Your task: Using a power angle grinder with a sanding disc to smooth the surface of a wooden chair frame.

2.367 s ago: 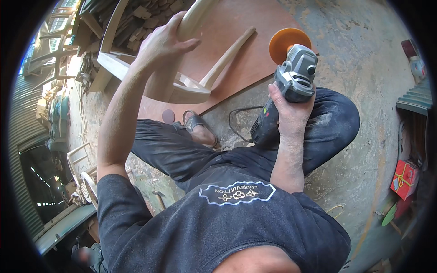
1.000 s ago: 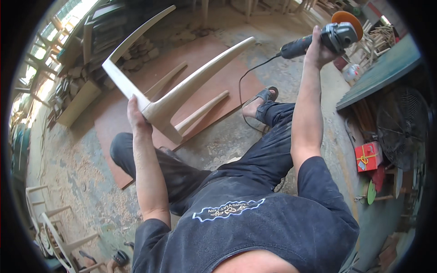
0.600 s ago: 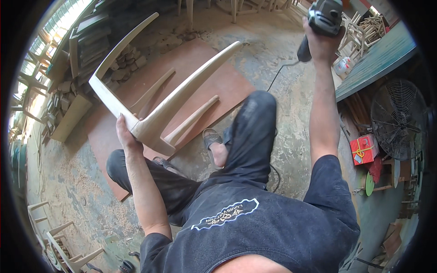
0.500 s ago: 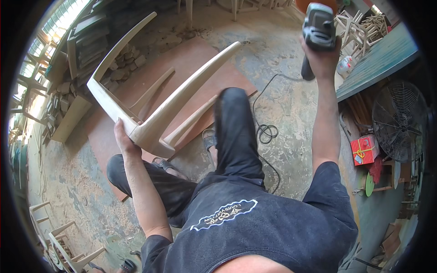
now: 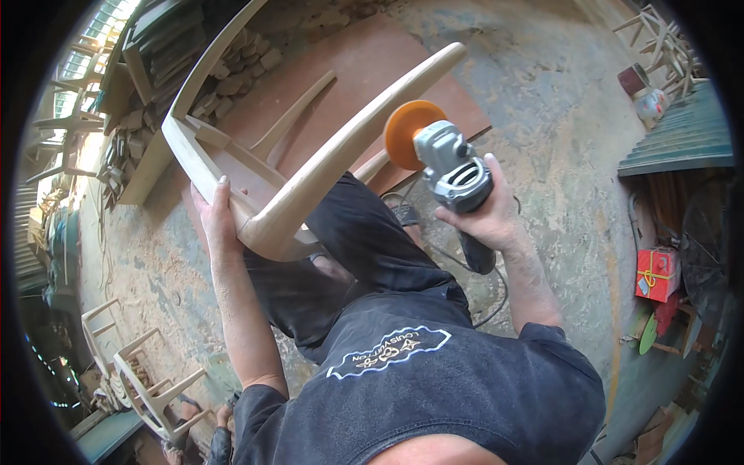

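Observation:
My left hand [image 5: 218, 221] grips the joint end of an unfinished pale wooden chair frame [image 5: 310, 178], which rests against my raised knee and slants up to the right. My right hand [image 5: 484, 213] holds a grey angle grinder [image 5: 453, 167] by its body. Its orange sanding disc [image 5: 404, 132] sits just right of the frame's long curved leg, close to the wood; contact cannot be told. A black cord runs from the grinder down to the floor.
A reddish-brown board [image 5: 364, 77] lies on the dusty concrete floor under the frame. Stacked wood pieces [image 5: 194, 70] are at upper left. Unfinished chair frames [image 5: 147, 380] stand at lower left. A red box [image 5: 657, 273] and a green bench [image 5: 682, 132] are at right.
My right hand has brought the grinder down from high at the upper right to beside the frame's leg. My left hand has kept hold of the frame, now nearer and larger.

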The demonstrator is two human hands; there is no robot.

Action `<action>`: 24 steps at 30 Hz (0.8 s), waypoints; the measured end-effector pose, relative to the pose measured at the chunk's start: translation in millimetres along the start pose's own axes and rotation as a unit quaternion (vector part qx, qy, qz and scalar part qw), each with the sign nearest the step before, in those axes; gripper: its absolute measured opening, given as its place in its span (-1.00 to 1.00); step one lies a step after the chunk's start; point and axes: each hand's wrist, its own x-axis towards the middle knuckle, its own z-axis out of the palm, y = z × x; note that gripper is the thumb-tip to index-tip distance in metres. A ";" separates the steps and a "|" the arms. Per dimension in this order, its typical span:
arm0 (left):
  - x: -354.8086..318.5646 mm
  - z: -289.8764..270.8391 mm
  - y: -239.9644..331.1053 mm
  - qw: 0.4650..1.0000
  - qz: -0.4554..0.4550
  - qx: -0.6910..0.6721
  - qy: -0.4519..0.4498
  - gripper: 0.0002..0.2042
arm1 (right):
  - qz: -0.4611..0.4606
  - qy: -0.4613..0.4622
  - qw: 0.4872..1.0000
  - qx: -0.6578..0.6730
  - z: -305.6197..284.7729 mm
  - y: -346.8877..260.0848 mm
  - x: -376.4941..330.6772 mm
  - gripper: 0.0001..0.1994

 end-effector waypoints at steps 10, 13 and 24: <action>-0.7 0.9 7.1 1.000 -0.015 0.016 -0.021 -0.23 | -0.023 -0.213 0.977 -0.023 47.4 -34.2 22.4 -0.39; -2.9 1.8 8.5 0.999 -0.025 0.034 -0.028 -0.25 | -0.027 -0.217 0.975 -0.046 53.8 -32.4 26.2 -0.41; -1.7 -10.6 5.4 0.998 -0.011 0.057 -0.033 -0.21 | 0.022 -0.044 0.999 -0.022 -33.0 -9.6 66.8 -0.26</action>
